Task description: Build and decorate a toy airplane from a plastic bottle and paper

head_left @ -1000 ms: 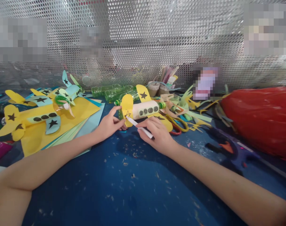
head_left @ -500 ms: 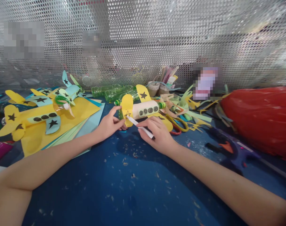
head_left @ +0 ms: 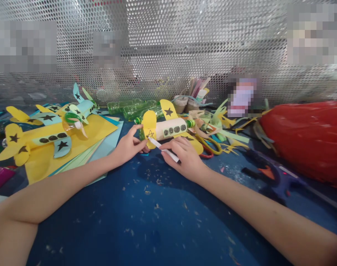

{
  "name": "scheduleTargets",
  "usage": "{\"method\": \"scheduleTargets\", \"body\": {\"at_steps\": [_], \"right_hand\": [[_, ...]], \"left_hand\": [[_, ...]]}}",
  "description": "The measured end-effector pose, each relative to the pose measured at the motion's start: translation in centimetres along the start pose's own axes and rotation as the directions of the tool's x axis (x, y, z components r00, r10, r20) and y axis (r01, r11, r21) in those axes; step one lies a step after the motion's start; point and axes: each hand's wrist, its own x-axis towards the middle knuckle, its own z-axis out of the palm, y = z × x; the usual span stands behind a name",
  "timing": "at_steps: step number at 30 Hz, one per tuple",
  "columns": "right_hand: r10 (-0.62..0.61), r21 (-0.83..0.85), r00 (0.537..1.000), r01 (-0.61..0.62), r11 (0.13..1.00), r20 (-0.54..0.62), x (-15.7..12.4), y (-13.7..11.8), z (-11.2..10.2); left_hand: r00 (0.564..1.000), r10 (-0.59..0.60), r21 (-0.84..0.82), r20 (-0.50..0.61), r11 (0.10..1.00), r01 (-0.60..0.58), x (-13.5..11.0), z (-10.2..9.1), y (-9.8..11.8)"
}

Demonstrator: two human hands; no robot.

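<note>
A toy plane (head_left: 171,128), made from a bottle wrapped in pale paper with yellow paper wings and tail, lies in front of me on the blue table. My left hand (head_left: 132,143) grips the yellow tail piece (head_left: 150,123) at its left edge, fingers behind and thumb in front. A white marker (head_left: 165,150) is pinched in my right hand (head_left: 183,157). Its tip touches the tail piece at an outlined star. Filled black stars mark the wings, and dark round windows run along the body.
Finished-looking paper planes (head_left: 43,135) lie on coloured paper sheets (head_left: 101,129) at left. Green bottles (head_left: 137,107) and cups of sticks (head_left: 182,103) stand behind. Scissors (head_left: 212,146), paper scraps (head_left: 223,129), a blue glue gun (head_left: 282,177) and a red bag (head_left: 307,136) lie at right.
The marker and my right hand have shifted very slightly left, with the tip still at the outlined star. My left hand keeps its hold on the tail piece.
</note>
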Motion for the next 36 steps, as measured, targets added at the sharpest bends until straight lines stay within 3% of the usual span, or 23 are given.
{"method": "scheduleTargets", "body": {"at_steps": [36], "right_hand": [[0.005, 0.002, 1.0, -0.005, 1.0, -0.001, -0.01, -0.01, -0.06]], "left_hand": [[1.0, -0.002, -0.007, 0.008, 1.0, 0.002, -0.03, -0.01, -0.06]]}}
